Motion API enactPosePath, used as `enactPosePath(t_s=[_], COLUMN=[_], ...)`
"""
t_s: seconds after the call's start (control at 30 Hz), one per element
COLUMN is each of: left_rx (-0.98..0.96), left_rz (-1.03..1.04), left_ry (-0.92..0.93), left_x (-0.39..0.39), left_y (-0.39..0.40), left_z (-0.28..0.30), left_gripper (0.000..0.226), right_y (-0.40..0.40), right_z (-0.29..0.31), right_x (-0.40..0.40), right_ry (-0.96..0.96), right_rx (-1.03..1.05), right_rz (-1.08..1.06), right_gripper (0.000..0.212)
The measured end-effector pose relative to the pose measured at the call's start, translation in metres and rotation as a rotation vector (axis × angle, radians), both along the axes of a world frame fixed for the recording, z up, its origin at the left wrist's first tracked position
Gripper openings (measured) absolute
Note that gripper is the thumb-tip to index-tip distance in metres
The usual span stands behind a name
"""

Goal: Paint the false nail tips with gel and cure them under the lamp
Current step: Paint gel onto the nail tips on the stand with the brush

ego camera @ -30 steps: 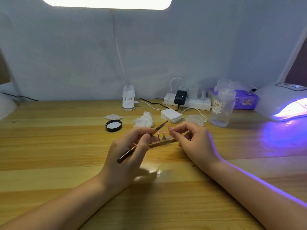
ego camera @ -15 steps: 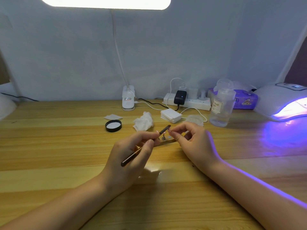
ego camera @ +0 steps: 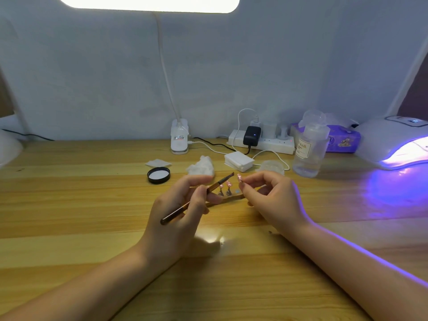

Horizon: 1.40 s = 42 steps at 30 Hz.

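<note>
While left hand grips, brush slants up-right, bristles toward nail tip

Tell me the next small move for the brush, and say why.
Probably bring the brush tip across to the nail tip and stroke it. The left hand grips the brush aimed that way, bristles just short of the tip pinched in the right hand; the lamp is already lit.

Left hand grips a brush; right hand pinches a nail tip; lit lamp at two o'clock.
</note>
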<state>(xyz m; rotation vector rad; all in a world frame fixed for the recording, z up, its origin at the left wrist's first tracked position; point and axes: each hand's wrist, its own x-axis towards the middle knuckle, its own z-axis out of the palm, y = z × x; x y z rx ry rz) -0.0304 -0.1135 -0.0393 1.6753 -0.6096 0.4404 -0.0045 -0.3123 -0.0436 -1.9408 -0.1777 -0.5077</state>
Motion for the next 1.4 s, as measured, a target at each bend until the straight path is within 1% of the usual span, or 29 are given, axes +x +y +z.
enactPosePath(t_s=[0.2, 0.33, 0.43, 0.6, 0.7, 0.9, 1.2, 1.3, 1.4], left_rx=[0.05, 0.044, 0.03, 0.029, 0.02, 0.032, -0.004, -0.031, -0.005], left_rz=[-0.059, -0.104, -0.084, -0.021, -0.019, -0.053, -0.135, -0.113, -0.075], left_ry=[0.01, -0.009, -0.015, 0.049, 0.022, 0.024, 0.02, 0.008, 0.012], left_x=[-0.0011, -0.003, -0.0012, 0.0034, 0.0026, -0.0014, -0.0003, -0.0001, 0.0003], left_y=[0.0011, 0.0014, 0.0023, 0.0033, 0.003, 0.002, 0.003, 0.0025, 0.0016], left_z=[-0.0003, 0.0005, 0.0009, -0.0008, -0.001, 0.0, -0.0011, -0.0013, -0.0005], left_gripper=[0.028, 0.027, 0.028, 0.023, 0.028, 0.028, 0.031, 0.03, 0.029], right_y=[0.0012, 0.0004, 0.0006, 0.0008, 0.0019, 0.0024, 0.003, 0.0025, 0.0025], right_z=[0.0006, 0.0004, 0.0006, 0.0016, 0.0025, 0.0037, 0.0039, 0.0036, 0.0031], right_x=[-0.0014, -0.0013, -0.0019, -0.0028, -0.0033, -0.0039, -0.0042, -0.0043, -0.0039], right_ry=[0.024, 0.044, 0.047, 0.048, 0.043, 0.019, 0.014, 0.013, 0.009], right_rx=[0.049, 0.069, 0.089, 0.105, 0.104, 0.087, 0.092, 0.085, 0.073], right_rz=[0.069, 0.083, 0.111, 0.146, 0.143, 0.116, 0.1, 0.089, 0.085], right_gripper=[0.006, 0.01, 0.008, 0.01, 0.008, 0.005, 0.008, 0.008, 0.009])
